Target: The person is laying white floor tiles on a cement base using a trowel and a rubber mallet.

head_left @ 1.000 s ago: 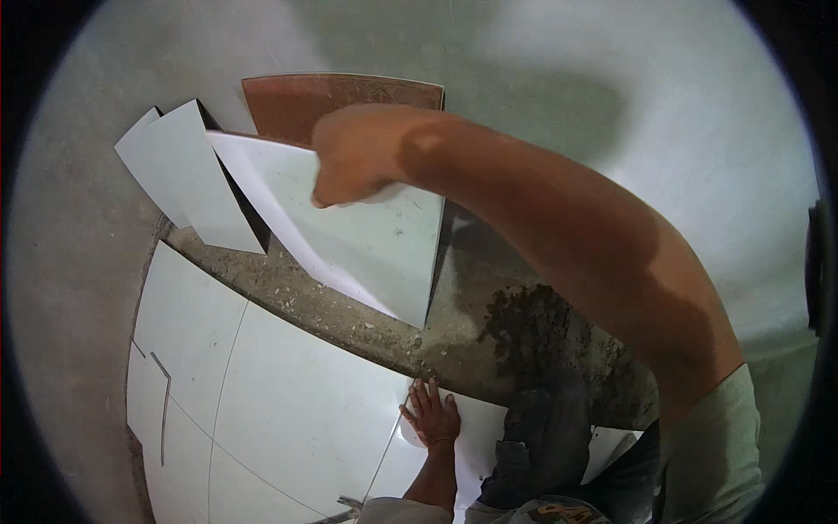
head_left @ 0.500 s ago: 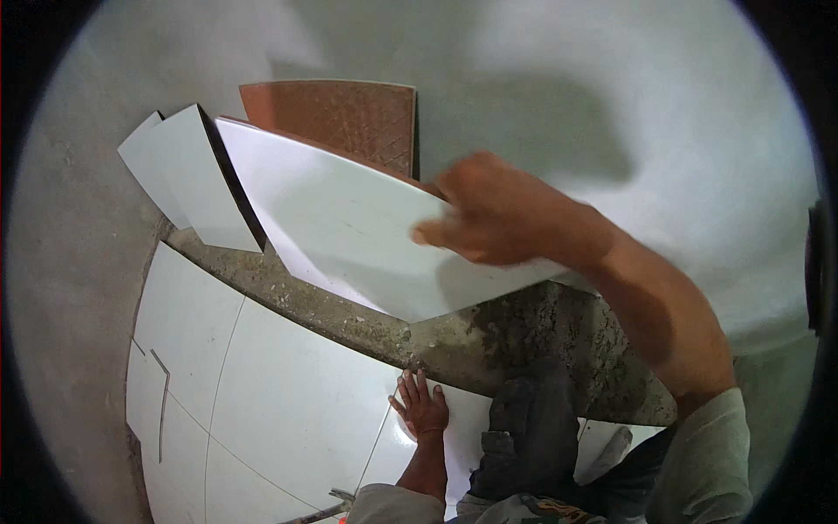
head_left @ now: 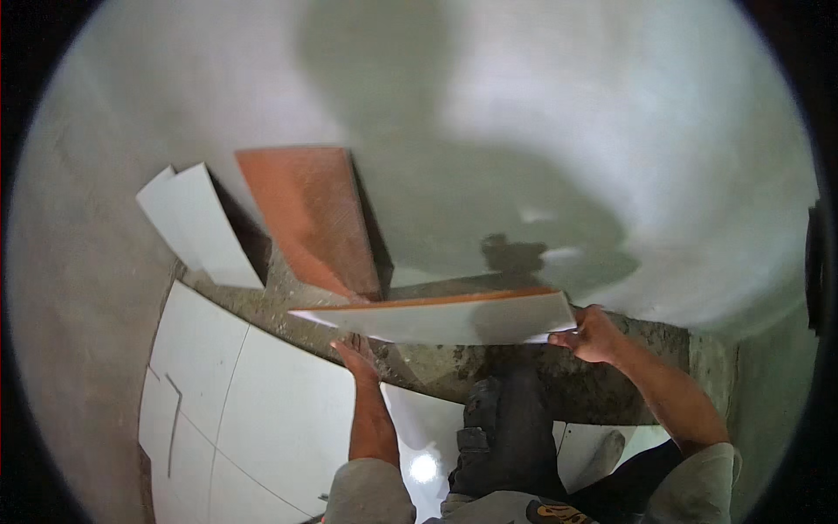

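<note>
- Cut white glazed tile (head_left: 445, 323): it was held off the floor in front of the person, its terracotta-coloured edge uppermost and its long side running left to right, above the bare strip.
- Dark trouser leg (head_left: 502, 437): nearest the body, it stood just below the held piece.
- Laid white floor tiles (head_left: 288, 402): these covered the near floor at left, with thin joints between them.
- Left hand (head_left: 358, 354): it lay just under the tile's lower edge, digits extended and the outermost one apart; the rest were shaded, and contact with the tile could not be told.
- Right hand (head_left: 598, 336): it pinched the tile's right end, thumb on the glazed face, the other fingers mostly hidden behind.
- Rough bare strip (head_left: 611, 393): dark and uneven, it separated the laid tiles from the wall.
- Terracotta-backed tile (head_left: 305, 214) and white offcuts (head_left: 196, 218): these leaned at the wall (head_left: 567, 70).
- Likely hazards: with a secure grip evident at one end only, the far tip could have dipped and chipped a laid tile; a swing could have dislodged the leaning piece; a slip on smooth glaze could have trapped the left fingers.
</note>
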### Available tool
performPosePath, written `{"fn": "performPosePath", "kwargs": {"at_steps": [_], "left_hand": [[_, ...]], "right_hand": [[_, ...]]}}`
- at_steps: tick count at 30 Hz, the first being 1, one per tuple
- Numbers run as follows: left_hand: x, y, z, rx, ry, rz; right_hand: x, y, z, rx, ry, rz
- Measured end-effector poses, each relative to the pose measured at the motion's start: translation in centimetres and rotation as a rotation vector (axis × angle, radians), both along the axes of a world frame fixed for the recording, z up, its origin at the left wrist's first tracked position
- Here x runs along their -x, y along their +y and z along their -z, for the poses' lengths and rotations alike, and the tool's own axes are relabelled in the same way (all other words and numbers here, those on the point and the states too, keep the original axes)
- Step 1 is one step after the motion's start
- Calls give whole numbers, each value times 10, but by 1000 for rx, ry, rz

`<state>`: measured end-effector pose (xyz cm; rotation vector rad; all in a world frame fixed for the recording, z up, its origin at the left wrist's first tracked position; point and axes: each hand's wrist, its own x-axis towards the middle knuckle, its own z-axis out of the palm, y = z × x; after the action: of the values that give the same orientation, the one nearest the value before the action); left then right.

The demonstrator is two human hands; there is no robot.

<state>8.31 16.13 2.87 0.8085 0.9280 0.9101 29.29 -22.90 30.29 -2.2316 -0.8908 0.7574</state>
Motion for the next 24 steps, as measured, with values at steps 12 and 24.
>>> {"fn": "performPosePath", "kwargs": {"at_steps": [12,24], "left_hand": [[-42,-5,-65,-181,-249,413],[-140,-243,-251,-319,-114,451]], "right_hand": [[-2,-80,-55,-243,-297,-132],[66,-318,-138,-249,-164,736]]}}
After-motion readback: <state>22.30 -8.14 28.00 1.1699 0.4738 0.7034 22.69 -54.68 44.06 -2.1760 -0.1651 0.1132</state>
